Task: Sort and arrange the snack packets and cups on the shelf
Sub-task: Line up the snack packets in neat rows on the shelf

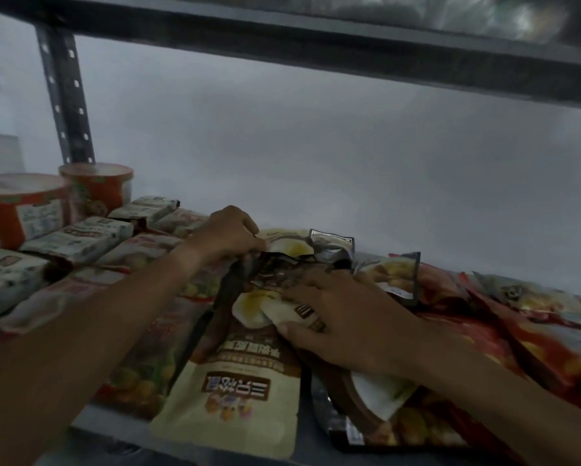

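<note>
A cream and brown snack packet (238,391) lies on the grey shelf (121,428) in the middle, its bottom hanging over the front edge. My left hand (230,235) pinches the crumpled far end of this packet. My right hand (336,317) lies flat with spread fingers on the packet's upper part and on the brown packet (369,395) beside it. Two orange cups (23,210) stand at the left rear. Several pale flat packets (77,240) lie in rows next to the cups.
Red and yellow snack packets (504,331) are heaped on the right of the shelf. A silver-backed packet (336,245) sticks up behind my hands. A perforated metal upright (65,95) stands at the left, and an upper shelf beam (316,52) runs overhead. A grey wall is behind.
</note>
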